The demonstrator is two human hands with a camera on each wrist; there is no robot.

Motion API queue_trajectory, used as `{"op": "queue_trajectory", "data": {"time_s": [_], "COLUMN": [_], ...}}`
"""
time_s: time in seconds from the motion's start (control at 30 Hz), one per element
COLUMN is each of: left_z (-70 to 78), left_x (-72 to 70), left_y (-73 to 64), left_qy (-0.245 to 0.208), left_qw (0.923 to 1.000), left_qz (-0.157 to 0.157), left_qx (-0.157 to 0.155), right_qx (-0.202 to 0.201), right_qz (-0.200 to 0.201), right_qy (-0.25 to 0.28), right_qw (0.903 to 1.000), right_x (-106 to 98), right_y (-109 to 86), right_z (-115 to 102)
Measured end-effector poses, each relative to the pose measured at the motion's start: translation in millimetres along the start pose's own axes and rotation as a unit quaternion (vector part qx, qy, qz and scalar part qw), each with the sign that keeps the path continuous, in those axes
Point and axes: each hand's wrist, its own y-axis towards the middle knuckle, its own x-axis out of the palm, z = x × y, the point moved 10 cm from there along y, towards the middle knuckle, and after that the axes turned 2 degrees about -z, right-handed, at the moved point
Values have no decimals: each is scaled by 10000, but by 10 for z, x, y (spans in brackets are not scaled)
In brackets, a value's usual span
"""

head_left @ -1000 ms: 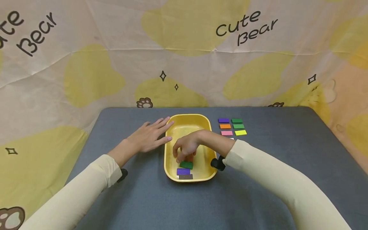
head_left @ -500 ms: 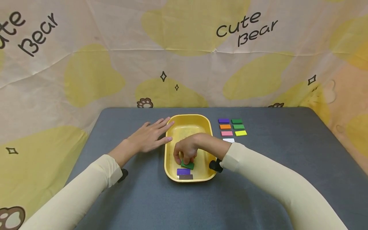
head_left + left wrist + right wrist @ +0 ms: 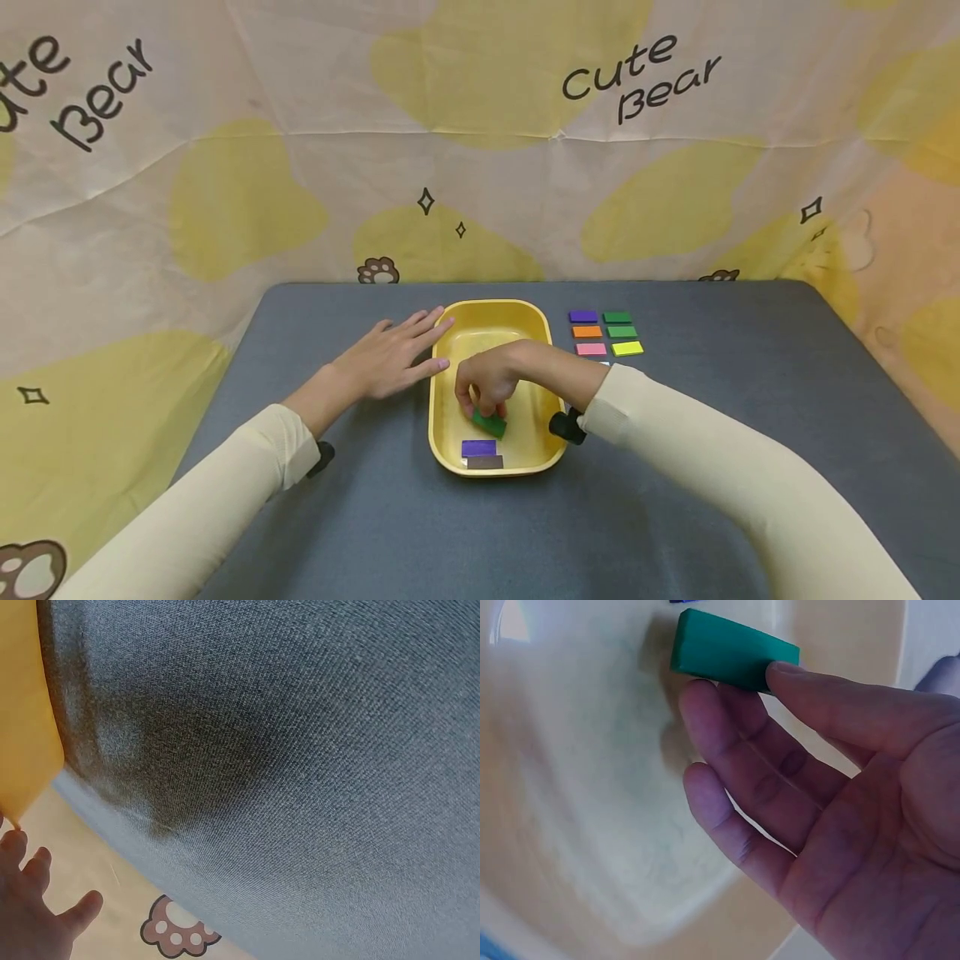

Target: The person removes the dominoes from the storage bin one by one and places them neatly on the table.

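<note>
Over the inside of a yellow tray (image 3: 538, 450), my right hand (image 3: 491, 375) pinches a green rectangular block (image 3: 490, 424) by one end. The right wrist view shows the thumb and fingers on that block (image 3: 727, 649), tilted just above the tray floor, with its shadow beside it. In the near end of the tray lie a purple block (image 3: 478, 448) and a dark brown block (image 3: 485, 462), one in front of the other. My left hand (image 3: 393, 354) has its fingers spread, with the fingertips at the tray's left rim.
Right of the tray, blocks lie in two columns on the grey table (image 3: 720, 375): purple (image 3: 582, 317), orange (image 3: 587, 332), pink (image 3: 591, 349), two green (image 3: 618, 317) and yellow (image 3: 627, 348). A white one is mostly behind my right forearm. A printed cloth (image 3: 480, 167) hangs behind.
My right fingers have taken hold of the green block. It has turned and shifted slightly away from the purple block. My left hand has stayed in place.
</note>
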Motion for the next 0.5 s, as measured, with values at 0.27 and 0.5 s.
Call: {"op": "queue_trajectory", "data": {"time_s": [0.27, 0.5], "left_z": [-2, 2], "left_x": [-1, 0], "left_y": [-2, 0], "left_qy": [25, 71], "left_qw": [10000, 10000], "left_qz": [8, -7], "left_qx": [-18, -17], "right_qx": [-41, -170], "right_qz": [272, 568], "right_qy": [-150, -100], "right_qw": [9995, 9982], "right_x": [-155, -291], "right_y": [-206, -448], "right_z": [66, 170]}}
